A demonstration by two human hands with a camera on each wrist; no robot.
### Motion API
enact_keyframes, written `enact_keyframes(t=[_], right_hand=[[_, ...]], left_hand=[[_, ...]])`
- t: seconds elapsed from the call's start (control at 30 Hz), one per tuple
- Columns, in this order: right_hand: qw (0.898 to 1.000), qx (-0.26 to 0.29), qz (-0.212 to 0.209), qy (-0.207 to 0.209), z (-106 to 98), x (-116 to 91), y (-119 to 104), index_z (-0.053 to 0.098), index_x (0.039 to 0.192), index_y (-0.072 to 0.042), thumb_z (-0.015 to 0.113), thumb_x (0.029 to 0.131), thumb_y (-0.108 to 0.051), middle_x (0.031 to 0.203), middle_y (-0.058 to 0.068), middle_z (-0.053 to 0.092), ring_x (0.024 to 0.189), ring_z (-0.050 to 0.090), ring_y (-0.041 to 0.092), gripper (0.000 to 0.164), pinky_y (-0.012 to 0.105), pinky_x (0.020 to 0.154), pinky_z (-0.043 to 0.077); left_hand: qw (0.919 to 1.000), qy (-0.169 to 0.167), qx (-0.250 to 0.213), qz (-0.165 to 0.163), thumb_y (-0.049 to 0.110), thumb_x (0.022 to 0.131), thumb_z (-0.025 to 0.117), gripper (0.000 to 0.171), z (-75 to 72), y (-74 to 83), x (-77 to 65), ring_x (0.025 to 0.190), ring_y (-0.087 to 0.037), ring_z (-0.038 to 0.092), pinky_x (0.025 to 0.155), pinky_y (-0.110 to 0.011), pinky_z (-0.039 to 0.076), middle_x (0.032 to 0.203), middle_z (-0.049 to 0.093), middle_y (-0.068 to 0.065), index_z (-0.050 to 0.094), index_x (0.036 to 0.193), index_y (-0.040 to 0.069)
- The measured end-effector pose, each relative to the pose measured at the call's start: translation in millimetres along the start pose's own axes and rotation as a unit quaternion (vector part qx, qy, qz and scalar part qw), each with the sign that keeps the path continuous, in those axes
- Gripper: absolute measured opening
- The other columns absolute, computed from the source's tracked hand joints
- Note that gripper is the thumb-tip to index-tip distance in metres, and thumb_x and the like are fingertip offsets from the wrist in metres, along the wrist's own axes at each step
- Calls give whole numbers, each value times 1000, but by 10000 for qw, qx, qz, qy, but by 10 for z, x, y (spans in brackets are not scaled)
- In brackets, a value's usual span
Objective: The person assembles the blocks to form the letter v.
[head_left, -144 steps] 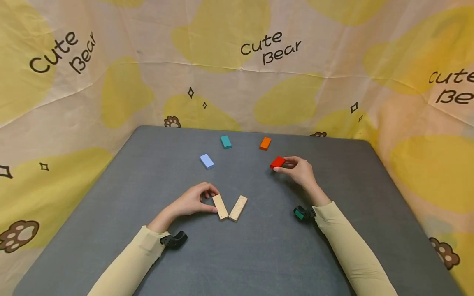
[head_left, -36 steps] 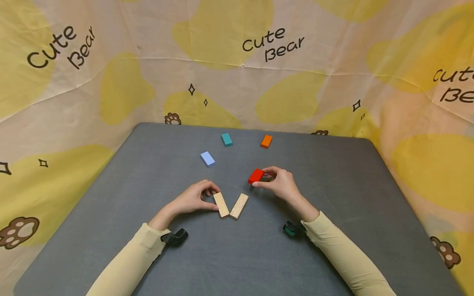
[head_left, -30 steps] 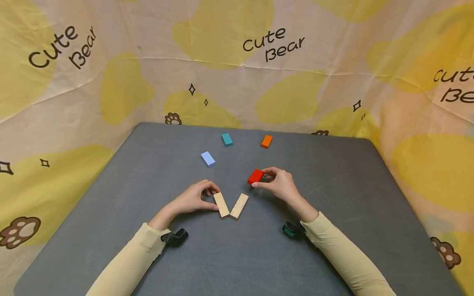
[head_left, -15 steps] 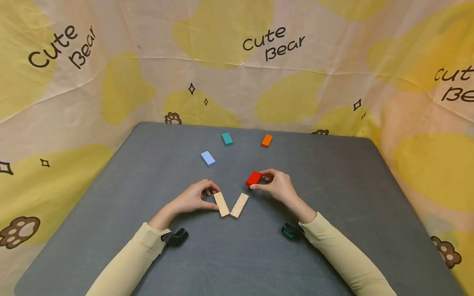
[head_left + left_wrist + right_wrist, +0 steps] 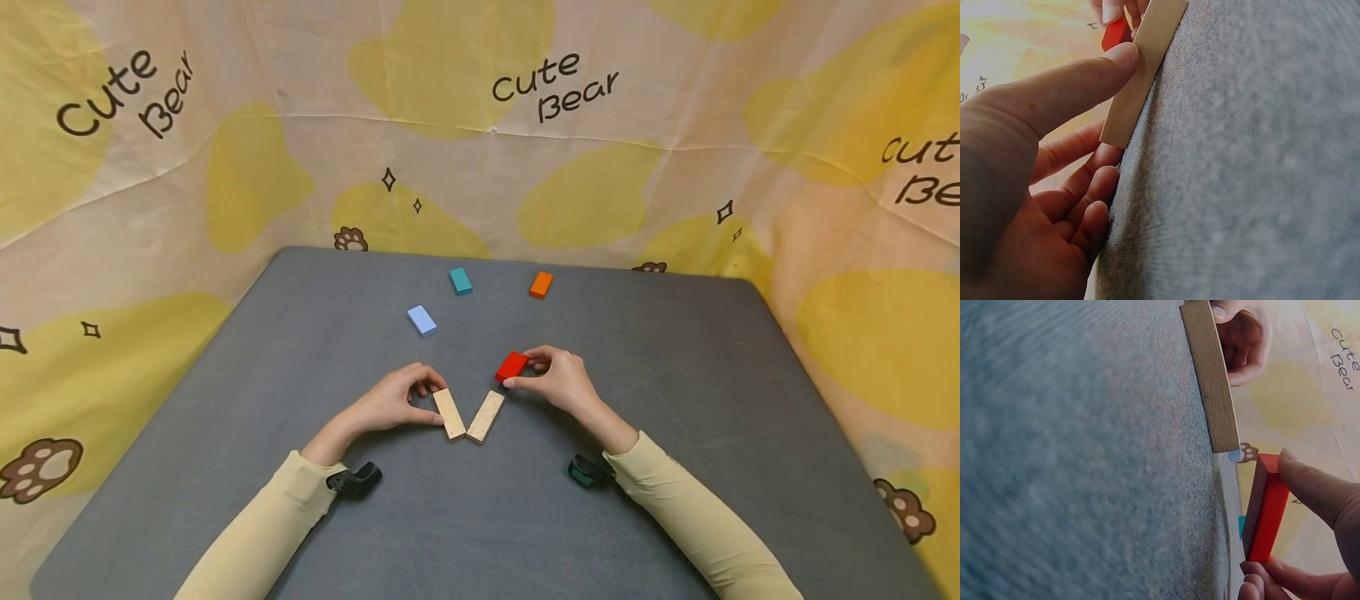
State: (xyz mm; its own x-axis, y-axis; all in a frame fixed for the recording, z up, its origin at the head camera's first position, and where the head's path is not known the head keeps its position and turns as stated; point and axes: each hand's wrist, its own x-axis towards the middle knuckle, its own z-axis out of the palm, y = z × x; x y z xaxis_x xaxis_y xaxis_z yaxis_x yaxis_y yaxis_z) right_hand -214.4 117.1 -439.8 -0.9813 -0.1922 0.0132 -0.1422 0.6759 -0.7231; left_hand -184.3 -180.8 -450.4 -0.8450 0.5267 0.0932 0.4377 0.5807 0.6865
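Note:
Two plain wooden blocks lie on the grey table in a V, their near ends meeting. My left hand (image 5: pixel 393 406) holds the left wooden block (image 5: pixel 449 415) between thumb and fingers; the left wrist view shows the thumb on that block (image 5: pixel 1141 81). The right wooden block (image 5: pixel 485 417) has no hand on it. Thumb and fingertips of my right hand (image 5: pixel 562 382) pinch a red block (image 5: pixel 512 367) by its ends, just beyond the far end of the right wooden block. In the right wrist view the red block (image 5: pixel 1266 512) is raised off the table.
Farther back lie a light blue block (image 5: pixel 422 321), a teal block (image 5: pixel 461 282) and an orange block (image 5: pixel 541 285), spaced apart on the grey table (image 5: pixel 675 350). A yellow and cream printed cloth (image 5: pixel 435 83) encloses the table's back and sides.
My right hand has carried the red block leftward and toward me, close to the right wooden block. My left hand and both wooden blocks have kept their places.

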Motion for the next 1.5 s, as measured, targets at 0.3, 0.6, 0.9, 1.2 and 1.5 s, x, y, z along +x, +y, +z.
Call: enact_keyframes(t=[0.3,0.6,0.9,1.2,1.5], right_hand=[[9998,-175,83,-63,26,-19,-9,68,112,-10,83,66,-47,104,5,70,95,63,21,62,36,82,50],[9997,-198,129,-107,47,-20,3,67,113,-10,83,66,-47,104,5,69,95,61,21,62,36,82,50],[9997,-159,99,-127,68,-22,11,66,113,-9,84,66,-44,106,7,68,96,60,22,62,37,83,50],[9996,-241,14,-117,84,-17,25,66,112,-8,84,66,-44,105,8,66,96,59,22,62,37,84,49],[9996,-261,-53,-124,82,-42,-5,65,112,-7,85,65,-43,104,9,63,95,58,23,63,38,85,48]], left_hand=[[10000,-4,26,21,40,71,82,45,2,-10,7,87,-14,53,71,-23,43,97,58,6,64,108,21],[10000,-36,38,1,39,72,82,44,-5,-1,7,87,-14,53,71,-23,43,97,58,5,64,108,20],[10000,-34,18,-39,38,72,82,44,-8,4,7,87,-15,53,72,-23,43,97,58,5,64,108,20],[9999,-53,26,-85,37,72,82,45,-13,12,4,88,-15,53,72,-23,43,98,58,4,64,108,19],[9999,-40,68,-86,38,71,82,45,-7,22,-4,87,-14,53,71,-23,43,97,58,5,65,108,20]])
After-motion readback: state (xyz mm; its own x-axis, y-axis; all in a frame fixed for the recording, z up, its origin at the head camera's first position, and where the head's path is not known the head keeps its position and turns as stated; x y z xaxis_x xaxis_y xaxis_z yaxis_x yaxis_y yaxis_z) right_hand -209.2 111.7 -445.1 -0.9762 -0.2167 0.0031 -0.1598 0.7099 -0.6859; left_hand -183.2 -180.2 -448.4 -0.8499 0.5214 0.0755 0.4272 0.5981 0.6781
